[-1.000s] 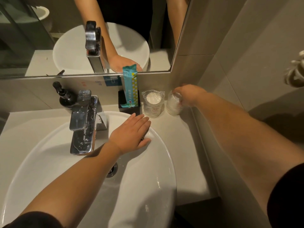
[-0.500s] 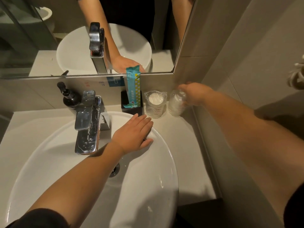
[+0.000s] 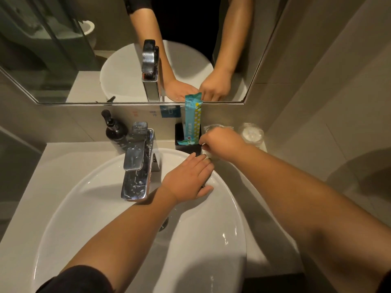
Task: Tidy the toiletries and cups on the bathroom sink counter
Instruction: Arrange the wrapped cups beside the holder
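Two plastic-wrapped cups stand at the back of the counter. My right hand [image 3: 222,145] covers the left wrapped cup [image 3: 211,128] and its fingers close around it; only the cup's top rim shows. The right wrapped cup [image 3: 251,134] stands free in the corner by the wall. A teal toothbrush packet [image 3: 192,117] sticks upright out of a black square holder [image 3: 187,146], just left of my right hand. My left hand [image 3: 188,179] lies flat, fingers spread, on the rim of the white basin [image 3: 232,218].
A chrome faucet [image 3: 137,159] rises at the back of the basin. A black pump bottle [image 3: 115,132] stands left of it. The mirror [image 3: 84,49] runs along the back wall. A tiled wall closes the right side. Bare counter [image 3: 258,208] lies right of the basin.
My right hand let go of the right cup by the wall and moved left onto the left cup. My left hand stayed on the basin rim.
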A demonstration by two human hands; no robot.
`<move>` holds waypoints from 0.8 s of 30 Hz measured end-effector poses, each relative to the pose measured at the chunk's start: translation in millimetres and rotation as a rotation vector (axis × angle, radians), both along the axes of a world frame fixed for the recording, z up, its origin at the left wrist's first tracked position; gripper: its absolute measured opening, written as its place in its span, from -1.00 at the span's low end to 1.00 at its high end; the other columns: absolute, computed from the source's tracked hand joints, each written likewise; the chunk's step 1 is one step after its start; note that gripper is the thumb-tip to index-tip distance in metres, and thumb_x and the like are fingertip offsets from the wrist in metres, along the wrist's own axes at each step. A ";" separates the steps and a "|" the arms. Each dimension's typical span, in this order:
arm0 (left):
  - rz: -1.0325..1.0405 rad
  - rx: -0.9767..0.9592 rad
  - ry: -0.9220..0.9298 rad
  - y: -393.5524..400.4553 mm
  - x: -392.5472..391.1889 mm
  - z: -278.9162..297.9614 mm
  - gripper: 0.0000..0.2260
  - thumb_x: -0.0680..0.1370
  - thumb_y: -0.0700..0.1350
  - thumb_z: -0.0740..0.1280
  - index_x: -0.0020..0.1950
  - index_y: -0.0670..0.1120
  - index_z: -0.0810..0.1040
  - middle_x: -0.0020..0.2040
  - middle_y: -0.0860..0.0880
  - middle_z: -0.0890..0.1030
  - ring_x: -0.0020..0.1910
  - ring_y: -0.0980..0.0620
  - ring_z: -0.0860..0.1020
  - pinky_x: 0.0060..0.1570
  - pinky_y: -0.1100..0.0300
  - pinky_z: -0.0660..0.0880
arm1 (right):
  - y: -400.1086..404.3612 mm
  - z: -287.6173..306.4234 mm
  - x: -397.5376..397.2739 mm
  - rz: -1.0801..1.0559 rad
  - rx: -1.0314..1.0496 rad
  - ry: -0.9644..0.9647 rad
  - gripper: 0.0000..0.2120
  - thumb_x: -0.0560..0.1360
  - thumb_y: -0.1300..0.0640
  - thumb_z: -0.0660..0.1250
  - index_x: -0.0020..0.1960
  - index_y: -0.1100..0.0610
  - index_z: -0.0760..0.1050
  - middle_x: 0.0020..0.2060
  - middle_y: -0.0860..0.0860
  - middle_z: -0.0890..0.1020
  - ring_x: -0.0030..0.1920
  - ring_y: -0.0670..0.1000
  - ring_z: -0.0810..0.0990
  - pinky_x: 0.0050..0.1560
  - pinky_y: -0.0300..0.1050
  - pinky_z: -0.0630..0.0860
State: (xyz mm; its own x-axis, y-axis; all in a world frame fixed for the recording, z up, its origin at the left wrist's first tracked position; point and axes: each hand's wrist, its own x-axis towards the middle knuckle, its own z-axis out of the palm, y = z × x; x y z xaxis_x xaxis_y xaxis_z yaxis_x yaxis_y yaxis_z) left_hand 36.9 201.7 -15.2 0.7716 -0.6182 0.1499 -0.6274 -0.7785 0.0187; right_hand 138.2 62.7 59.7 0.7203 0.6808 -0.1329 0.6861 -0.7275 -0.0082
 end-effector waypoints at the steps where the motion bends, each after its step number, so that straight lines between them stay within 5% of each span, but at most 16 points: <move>1: 0.000 -0.006 -0.002 0.1 0.1 -0.3 -0.47 0.54 0.19 0.18 0.34 -0.17 0.41 0.30 -0.15 0.48 0.36 -0.16 0.36 0.43 -0.11 0.20 | -0.7 -3.7 2.3 -0.003 0.021 0.023 -0.78 0.55 0.08 0.20 0.11 0.06 0.57 -0.09 0.10 0.65 -0.08 0.15 0.60 -0.13 -0.03 0.54; 24: 0.000 0.008 0.017 1.5 0.9 -3.5 -0.45 0.56 0.19 0.13 0.39 -0.18 0.36 0.35 -0.16 0.44 0.40 -0.16 0.32 0.45 -0.11 0.14 | -0.4 -20.0 14.4 0.054 0.156 0.055 -0.84 0.54 0.09 0.28 0.02 0.11 0.60 -0.14 0.12 0.66 -0.16 0.14 0.59 -0.20 -0.15 0.38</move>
State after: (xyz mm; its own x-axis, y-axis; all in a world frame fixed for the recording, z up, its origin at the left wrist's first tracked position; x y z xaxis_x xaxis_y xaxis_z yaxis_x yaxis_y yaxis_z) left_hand 37.8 203.3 -18.7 0.7738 -0.6195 0.1318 -0.6272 -0.7785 0.0237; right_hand 152.5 62.4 39.7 0.6764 0.7340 -0.0608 0.7199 -0.6763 -0.1561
